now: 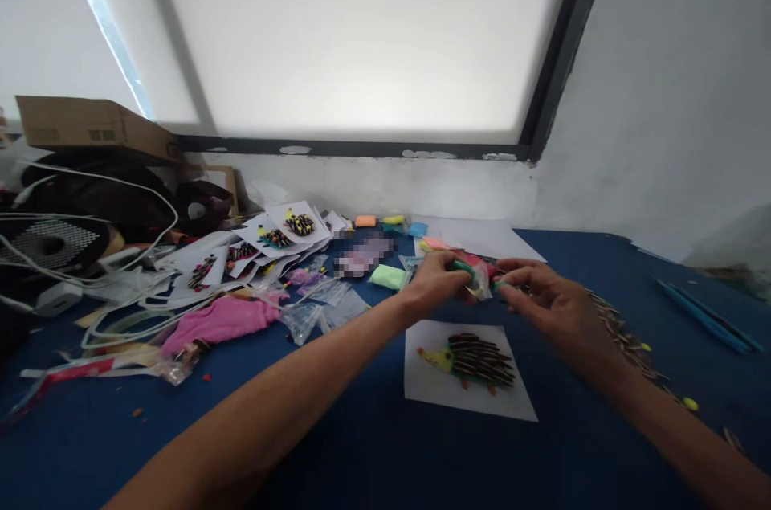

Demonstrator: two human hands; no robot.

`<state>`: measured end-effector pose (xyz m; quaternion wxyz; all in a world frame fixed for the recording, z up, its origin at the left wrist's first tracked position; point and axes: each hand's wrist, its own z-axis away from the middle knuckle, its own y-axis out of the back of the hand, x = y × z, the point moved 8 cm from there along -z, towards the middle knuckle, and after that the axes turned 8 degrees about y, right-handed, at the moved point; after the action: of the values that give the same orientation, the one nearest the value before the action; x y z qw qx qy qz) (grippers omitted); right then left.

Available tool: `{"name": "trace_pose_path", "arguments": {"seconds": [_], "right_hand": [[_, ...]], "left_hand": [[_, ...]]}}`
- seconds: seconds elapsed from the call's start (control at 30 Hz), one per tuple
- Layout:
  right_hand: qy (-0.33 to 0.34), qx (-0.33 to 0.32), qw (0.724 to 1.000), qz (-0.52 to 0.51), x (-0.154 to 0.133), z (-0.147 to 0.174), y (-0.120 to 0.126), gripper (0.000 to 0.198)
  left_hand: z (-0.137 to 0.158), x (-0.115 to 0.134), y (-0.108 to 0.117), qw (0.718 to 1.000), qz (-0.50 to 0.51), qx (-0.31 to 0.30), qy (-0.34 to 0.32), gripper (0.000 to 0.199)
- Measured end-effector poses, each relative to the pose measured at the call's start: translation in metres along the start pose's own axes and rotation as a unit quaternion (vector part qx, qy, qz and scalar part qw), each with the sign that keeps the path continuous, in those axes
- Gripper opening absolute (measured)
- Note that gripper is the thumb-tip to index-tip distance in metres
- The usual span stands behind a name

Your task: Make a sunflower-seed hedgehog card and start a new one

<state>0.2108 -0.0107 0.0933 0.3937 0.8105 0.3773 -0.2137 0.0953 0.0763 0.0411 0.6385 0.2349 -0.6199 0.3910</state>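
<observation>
My left hand (437,279) is closed around a piece of green modelling clay (462,267) with a crinkled see-through wrapper (483,283) hanging at its edge. Close by on the right, my right hand (542,295) pinches what looks like a small bit of the same green clay (499,283) between thumb and fingers. Below both hands lies a white sheet (422,383) bearing a hedgehog picture (479,361), with a yellow head, dark stick-like spines over green, and small orange-brown feet. A red packet (475,261) shows just behind the hands.
Several dark sticks (626,337) lie scattered by my right forearm, with blue tweezers (704,316) farther right. Finished hedgehog cards (299,222) pile up at back left, near pink cloth (222,323) and white cables (120,279). Light-green clay (389,277) sits left of my hands.
</observation>
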Motion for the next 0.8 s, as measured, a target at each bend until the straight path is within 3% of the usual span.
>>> {"name": "trace_pose_path", "arguments": {"seconds": [0.07,0.17,0.27,0.33,0.4,0.53,0.67,0.8], "right_hand": [[-0.035,0.022,0.999,-0.012,0.005,-0.002,0.011,0.027],[-0.089,0.034,0.995,-0.022,0.015,-0.002,0.02,0.035],[-0.12,0.031,0.992,-0.037,0.02,0.0,0.019,0.042],[-0.131,0.033,0.99,-0.05,0.02,0.001,0.015,0.046],[-0.139,0.035,0.987,-0.066,0.019,0.002,0.01,0.05],[-0.161,0.027,0.981,-0.108,0.02,0.003,0.001,0.056],[-0.2,0.017,0.968,-0.149,0.024,0.007,-0.005,0.056],[-0.24,-0.007,0.951,-0.195,0.027,0.012,-0.013,0.052]], "left_hand": [[-0.003,0.004,0.009,1.0,0.015,0.006,0.009,0.017],[-0.004,0.008,0.011,0.998,0.026,-0.033,0.038,0.008],[0.0,0.008,0.005,0.996,0.021,-0.066,0.059,0.026],[0.004,0.007,0.002,0.995,0.015,-0.075,0.057,0.022],[0.009,0.005,-0.007,0.992,0.004,-0.121,0.047,0.02],[0.019,0.01,-0.028,0.971,-0.025,-0.239,-0.02,0.035],[0.016,0.017,-0.027,0.976,-0.02,-0.201,-0.08,0.026],[0.017,0.016,-0.03,0.976,-0.029,-0.204,-0.068,0.024]]}}
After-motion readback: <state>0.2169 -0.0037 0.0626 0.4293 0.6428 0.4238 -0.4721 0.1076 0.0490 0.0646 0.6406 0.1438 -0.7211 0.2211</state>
